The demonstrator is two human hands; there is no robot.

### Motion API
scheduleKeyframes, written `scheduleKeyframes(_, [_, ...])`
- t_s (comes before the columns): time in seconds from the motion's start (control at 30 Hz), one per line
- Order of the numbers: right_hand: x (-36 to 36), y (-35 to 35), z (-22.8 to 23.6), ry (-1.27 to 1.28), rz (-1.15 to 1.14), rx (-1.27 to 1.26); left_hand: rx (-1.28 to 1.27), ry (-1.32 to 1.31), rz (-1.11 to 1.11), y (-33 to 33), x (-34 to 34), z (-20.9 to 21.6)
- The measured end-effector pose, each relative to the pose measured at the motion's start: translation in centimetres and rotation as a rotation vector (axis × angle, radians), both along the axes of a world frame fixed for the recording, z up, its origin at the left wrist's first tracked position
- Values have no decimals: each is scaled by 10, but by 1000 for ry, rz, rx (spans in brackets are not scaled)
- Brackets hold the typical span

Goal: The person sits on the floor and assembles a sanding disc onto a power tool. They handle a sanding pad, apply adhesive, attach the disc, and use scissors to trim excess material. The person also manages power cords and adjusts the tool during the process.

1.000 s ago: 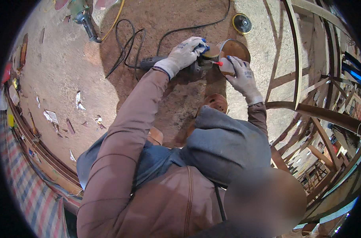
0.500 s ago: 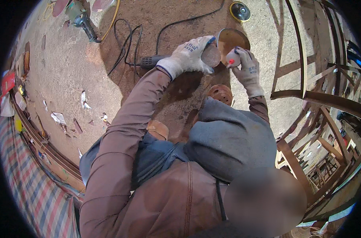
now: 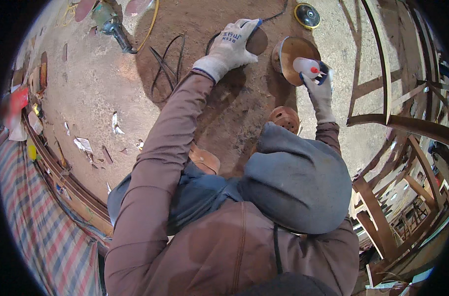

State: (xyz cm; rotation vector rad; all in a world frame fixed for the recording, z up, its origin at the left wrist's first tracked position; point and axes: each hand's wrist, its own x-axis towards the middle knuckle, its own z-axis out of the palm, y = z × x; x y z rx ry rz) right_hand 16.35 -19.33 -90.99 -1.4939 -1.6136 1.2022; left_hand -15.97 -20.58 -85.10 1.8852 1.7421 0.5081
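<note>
Both gloved hands have drawn apart on my feed; the left hand [image 3: 228, 49] has carried the brown disc [image 3: 258, 41] forward, leaving disc and bottle [image 3: 305, 65] well apart; its thumb and fingers spread wide, pinching the disc's edge; the right hand [image 3: 321, 89] pinches the white, red-tipped bottle over the open vessel [image 3: 293, 45]; I see dark printing on the left glove [image 3: 230, 38].

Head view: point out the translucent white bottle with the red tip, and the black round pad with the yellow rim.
Translucent white bottle with red tip [image 3: 305, 66]: head view, on its pale body.
Black round pad with yellow rim [image 3: 307, 16]: head view, on its dark face.
</note>
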Motion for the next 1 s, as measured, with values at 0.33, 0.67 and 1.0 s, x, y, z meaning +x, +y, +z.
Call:
scheduleKeyframes(0.33, [-43,4,35,140,13,51,-94,183,298,16,23,-14])
scheduleKeyframes(0.67, [-56,-3,27,92,62,45,194,-9,55,23,-4,-41])
scheduleKeyframes(1.0, [-64,1,35,-83,197,232,-213,-477,226,46,-65,-47])
